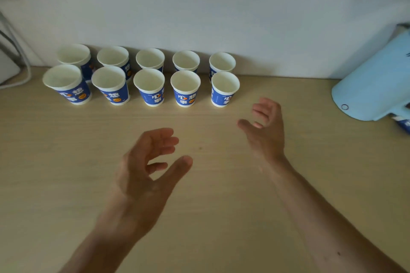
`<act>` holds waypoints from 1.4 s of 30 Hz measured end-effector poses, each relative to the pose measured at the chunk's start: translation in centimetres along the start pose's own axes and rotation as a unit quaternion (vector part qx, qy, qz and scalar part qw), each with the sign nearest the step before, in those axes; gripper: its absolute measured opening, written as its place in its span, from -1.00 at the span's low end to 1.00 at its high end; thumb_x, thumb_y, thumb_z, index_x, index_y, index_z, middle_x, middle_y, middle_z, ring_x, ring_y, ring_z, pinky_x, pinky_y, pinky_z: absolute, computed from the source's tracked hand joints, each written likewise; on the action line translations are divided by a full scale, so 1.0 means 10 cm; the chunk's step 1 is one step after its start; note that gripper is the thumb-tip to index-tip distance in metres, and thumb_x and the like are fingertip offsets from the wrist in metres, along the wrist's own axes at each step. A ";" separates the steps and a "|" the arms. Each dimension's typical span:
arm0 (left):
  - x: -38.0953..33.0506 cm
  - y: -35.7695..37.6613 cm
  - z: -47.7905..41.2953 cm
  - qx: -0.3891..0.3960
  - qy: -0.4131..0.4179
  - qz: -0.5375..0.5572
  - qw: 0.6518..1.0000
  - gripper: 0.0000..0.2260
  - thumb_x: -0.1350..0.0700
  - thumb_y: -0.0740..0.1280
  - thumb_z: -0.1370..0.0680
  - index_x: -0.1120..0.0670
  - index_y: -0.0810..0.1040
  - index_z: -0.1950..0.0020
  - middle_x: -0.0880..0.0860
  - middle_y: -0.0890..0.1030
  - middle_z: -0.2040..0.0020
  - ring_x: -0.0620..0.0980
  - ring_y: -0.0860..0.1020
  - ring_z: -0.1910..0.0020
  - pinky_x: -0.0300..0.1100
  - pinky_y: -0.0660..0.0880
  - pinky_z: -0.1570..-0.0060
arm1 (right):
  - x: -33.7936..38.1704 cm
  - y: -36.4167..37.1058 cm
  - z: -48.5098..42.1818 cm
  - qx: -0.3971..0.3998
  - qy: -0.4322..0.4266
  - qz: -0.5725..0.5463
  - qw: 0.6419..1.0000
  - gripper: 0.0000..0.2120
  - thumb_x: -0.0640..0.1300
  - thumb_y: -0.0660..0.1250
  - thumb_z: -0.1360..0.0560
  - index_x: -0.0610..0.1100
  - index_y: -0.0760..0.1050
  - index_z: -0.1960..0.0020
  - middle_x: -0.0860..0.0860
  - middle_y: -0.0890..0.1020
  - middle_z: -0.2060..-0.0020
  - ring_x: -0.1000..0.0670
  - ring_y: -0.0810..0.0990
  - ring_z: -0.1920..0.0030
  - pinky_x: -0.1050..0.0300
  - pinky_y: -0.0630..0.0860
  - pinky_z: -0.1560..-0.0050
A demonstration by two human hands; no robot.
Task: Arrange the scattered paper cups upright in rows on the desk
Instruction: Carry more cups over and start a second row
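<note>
Desk (pixel 210 217) wooden, against white wall (pixel 221 17). Pale blue plastic object (pixel 375 86) at right edge, blue-white bit (pixel 402 123) beneath, maybe stray cup. Left hand (pixel 146 168), right hand (pixel 266 128) over mid-desk, grip loose, holding nothing. Paper cups (pixel 150 93): ten upright, two rows of five at back. Looks near done.

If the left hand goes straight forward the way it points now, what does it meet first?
Probably the front-row cup second from the right; the left hand is open and only desk lies between, though depth is unclear.
</note>
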State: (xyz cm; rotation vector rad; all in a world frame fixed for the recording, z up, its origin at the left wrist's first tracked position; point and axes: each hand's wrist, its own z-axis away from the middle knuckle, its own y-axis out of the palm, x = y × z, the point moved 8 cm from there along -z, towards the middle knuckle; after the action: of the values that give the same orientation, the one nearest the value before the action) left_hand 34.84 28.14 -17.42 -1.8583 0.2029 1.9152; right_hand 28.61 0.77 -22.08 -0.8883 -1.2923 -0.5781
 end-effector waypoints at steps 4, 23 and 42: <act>-0.46 0.00 0.20 0.010 -0.019 -0.009 1.000 -0.63 -0.09 0.49 -0.35 -0.16 0.56 -0.14 -0.14 0.70 -0.05 -0.21 0.65 -0.08 -0.11 0.61 -0.08 | 0.42 -0.26 0.53 -0.009 0.040 -0.034 0.999 -0.46 -0.34 0.49 -0.42 -0.03 0.39 -0.29 0.05 0.56 -0.14 0.19 0.57 -0.15 0.06 0.54 -0.25; -2.20 1.13 1.85 0.094 0.032 0.019 0.995 -0.76 0.11 0.47 -0.55 0.07 0.59 -0.19 0.03 0.68 -0.11 -0.17 0.64 -0.02 -0.45 0.50 0.09 | 1.49 -2.29 1.96 -0.062 0.065 -0.150 0.985 -0.65 -0.35 0.51 -0.45 -0.13 0.51 -0.16 -0.09 0.64 -0.04 0.05 0.64 0.00 0.39 0.51 0.04; -2.83 3.56 3.16 0.187 0.060 0.048 0.979 -0.81 0.00 0.49 -0.49 -0.12 0.60 -0.07 -0.06 0.69 -0.05 -0.13 0.66 0.01 -0.20 0.54 0.02 | 1.15 -5.22 2.27 -0.153 0.084 -0.177 0.969 -0.71 -0.24 0.51 -0.48 -0.09 0.58 -0.17 0.03 0.67 -0.02 0.13 0.64 0.05 0.34 0.47 0.10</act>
State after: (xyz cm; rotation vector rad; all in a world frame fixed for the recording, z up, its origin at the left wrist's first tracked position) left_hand -9.36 3.58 5.13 -1.7300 0.6566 1.6837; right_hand -23.40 -8.43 2.09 -0.8402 -1.2333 -1.1352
